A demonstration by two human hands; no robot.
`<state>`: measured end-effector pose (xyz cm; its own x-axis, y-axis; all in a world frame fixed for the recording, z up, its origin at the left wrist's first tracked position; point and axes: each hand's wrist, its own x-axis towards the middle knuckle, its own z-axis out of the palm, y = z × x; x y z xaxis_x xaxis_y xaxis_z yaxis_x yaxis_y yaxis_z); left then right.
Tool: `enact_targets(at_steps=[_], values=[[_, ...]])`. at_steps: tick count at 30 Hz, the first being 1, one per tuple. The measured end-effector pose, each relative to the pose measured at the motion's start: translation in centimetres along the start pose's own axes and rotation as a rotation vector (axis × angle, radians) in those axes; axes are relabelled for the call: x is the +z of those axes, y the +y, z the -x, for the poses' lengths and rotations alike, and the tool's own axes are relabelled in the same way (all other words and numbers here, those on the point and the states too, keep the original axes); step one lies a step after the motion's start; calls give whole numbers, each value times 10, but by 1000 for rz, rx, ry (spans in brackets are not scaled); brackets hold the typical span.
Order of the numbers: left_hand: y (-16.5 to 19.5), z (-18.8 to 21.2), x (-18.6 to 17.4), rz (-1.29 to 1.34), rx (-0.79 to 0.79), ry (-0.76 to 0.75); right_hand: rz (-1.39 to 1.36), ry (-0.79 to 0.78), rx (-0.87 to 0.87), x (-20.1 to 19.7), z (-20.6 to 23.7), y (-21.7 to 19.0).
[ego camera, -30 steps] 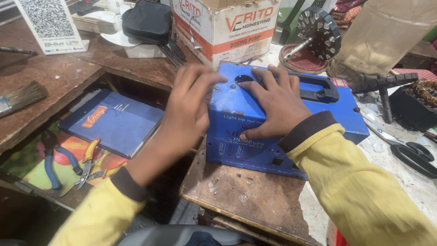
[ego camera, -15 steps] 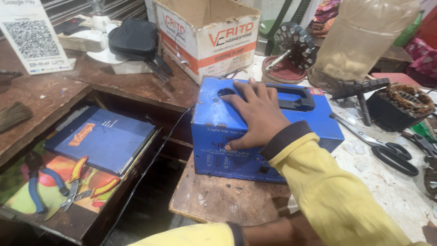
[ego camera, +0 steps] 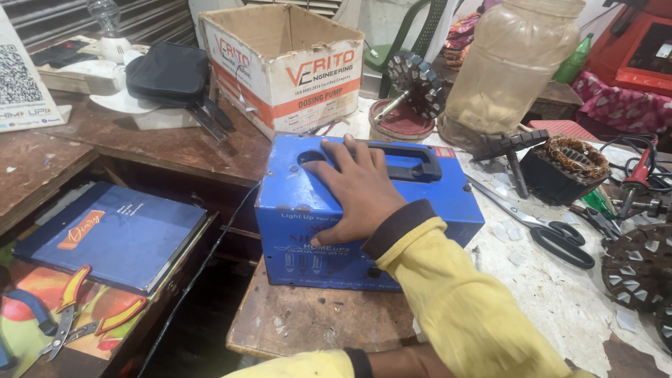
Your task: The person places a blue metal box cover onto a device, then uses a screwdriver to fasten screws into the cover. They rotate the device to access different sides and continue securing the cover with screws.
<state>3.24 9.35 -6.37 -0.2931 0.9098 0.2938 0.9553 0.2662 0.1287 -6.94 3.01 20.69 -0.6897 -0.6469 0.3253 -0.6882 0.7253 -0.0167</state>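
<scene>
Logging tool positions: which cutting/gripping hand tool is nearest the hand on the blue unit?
The black-handled scissors, on the white worktop right of the blue unit. The red-handled pliers lie farther off, in the open drawer at left.

The metal unit point(ego camera: 364, 231) sits on a wooden stool point(ego camera: 315, 322), with the right hand point(ego camera: 353, 189) flat on top. A cardboard box point(ego camera: 280, 59) stands behind it, an open drawer point(ego camera: 105, 280) holding a notebook point(ego camera: 112, 234) and pliers point(ego camera: 66, 315) lies left, and scissors point(ego camera: 546, 227) lie right.

Left hand below the frame edge, grip unseen.
</scene>
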Motion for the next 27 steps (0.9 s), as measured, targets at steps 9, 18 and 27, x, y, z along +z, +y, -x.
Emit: enact_targets(at_steps=[9,18,27], values=[[-21,35,-9,92,111,116,-1,-11,6,2,0,0],[-9,75,-125,-80,295,184,31,10,-34,-2,4,2],[10,147,-149,93,-76,829,66,-28,-131,-4,4,3]])
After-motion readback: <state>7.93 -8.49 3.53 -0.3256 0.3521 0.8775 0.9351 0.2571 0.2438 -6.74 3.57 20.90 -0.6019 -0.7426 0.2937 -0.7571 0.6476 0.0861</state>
